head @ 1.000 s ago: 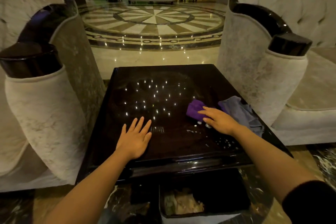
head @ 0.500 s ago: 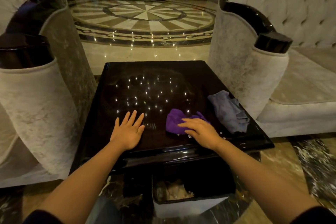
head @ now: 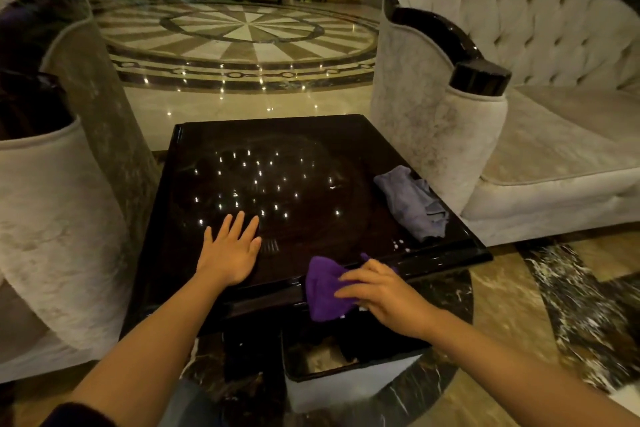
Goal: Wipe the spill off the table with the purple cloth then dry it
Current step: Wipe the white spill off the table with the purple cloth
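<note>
A: Where is the purple cloth [head: 325, 288]?

B: At the near edge of the dark glossy table [head: 301, 184], around five o'clock from the tabletop's middle. Part of it lies on the top, the rest hangs over the front edge and drapes down.

A: And the right hand [head: 384, 295]?

B: On top of the cloth, palm down. Its fingers [head: 349, 288] point toward nine o'clock, close together and slightly curled over the fabric. Whether they pinch the cloth or only press on it, I cannot tell.

A: The left hand [head: 230, 253]?

B: Flat on the tabletop at about seven o'clock from the table's middle, fingers extended toward twelve o'clock and lightly spread, holding nothing. It sits well apart from the cloth.

A: Any spill visible?

B: A few small white droplets [head: 400, 245] remain on the surface, at about one o'clock from the right hand, near the table's right front corner.

A: What else is on the table?

B: A grey cloth [head: 412, 203], crumpled, along the right edge at roughly three to four o'clock, just beyond the droplets and not touching the purple one.

A: Below the table?

B: An open bin [head: 346, 378] with a dark liner stands on the floor under the front edge, beneath the hanging cloth. Pale armchairs flank the table at three [head: 485, 114] and nine o'clock [head: 52, 211].
</note>
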The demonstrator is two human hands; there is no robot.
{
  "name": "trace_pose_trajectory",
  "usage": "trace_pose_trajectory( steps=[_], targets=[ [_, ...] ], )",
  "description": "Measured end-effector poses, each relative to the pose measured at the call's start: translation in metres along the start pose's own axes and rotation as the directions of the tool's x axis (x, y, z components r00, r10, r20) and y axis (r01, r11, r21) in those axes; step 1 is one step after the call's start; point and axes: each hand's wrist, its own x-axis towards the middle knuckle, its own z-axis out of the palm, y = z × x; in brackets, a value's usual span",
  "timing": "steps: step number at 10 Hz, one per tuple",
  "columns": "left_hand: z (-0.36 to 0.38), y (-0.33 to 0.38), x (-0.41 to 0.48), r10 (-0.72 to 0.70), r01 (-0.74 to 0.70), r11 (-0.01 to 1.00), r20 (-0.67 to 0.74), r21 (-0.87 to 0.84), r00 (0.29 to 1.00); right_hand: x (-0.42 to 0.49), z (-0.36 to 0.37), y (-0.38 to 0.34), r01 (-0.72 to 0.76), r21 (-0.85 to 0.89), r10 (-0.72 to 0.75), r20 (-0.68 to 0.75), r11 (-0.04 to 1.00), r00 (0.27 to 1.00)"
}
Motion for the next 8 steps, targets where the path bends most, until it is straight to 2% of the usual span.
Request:
trace_pose_trajectory(
  steps=[1, 2, 3, 4, 7, 8],
  targets=[
    [-0.001, 0.001, -0.002, 0.003, -0.003, 1.0, 0.0, 0.005, 1.0, 0.011, -0.024, 0.012, -0.097, 0.03, 0.101, -0.187, 0.995, 0.977],
    [-0.003, 0.001, -0.002, 0.005, -0.005, 1.0, 0.008, 0.002, 1.0, 0.026, -0.042, 0.039, -0.267, 0.037, 0.267, -0.254, 0.963, 0.93],
    [-0.003, 0.001, -0.002, 0.005, -0.005, 1.0, 0.006, 0.005, 1.0, 0.033, -0.047, 0.06, -0.398, 0.053, 0.397, -0.262, 0.916, 0.879],
    [-0.002, 0.0, -0.002, 0.008, -0.008, 1.0, 0.005, 0.005, 1.0, 0.031, -0.042, 0.086, -0.534, 0.014, 0.53, -0.15, 0.845, 0.835],
    [0.0, 0.001, -0.001, 0.001, 0.0, 1.0, 0.005, -0.008, 1.0, 0.02, -0.03, 0.09, -0.555, 0.014, 0.555, -0.051, 0.832, 0.83],
    [0.001, 0.0, -0.001, -0.004, 0.004, 1.0, 0.0, -0.009, 1.0, 0.02, -0.021, 0.086, -0.559, -0.036, 0.552, -0.12, 0.828, 0.825]
  ],
)
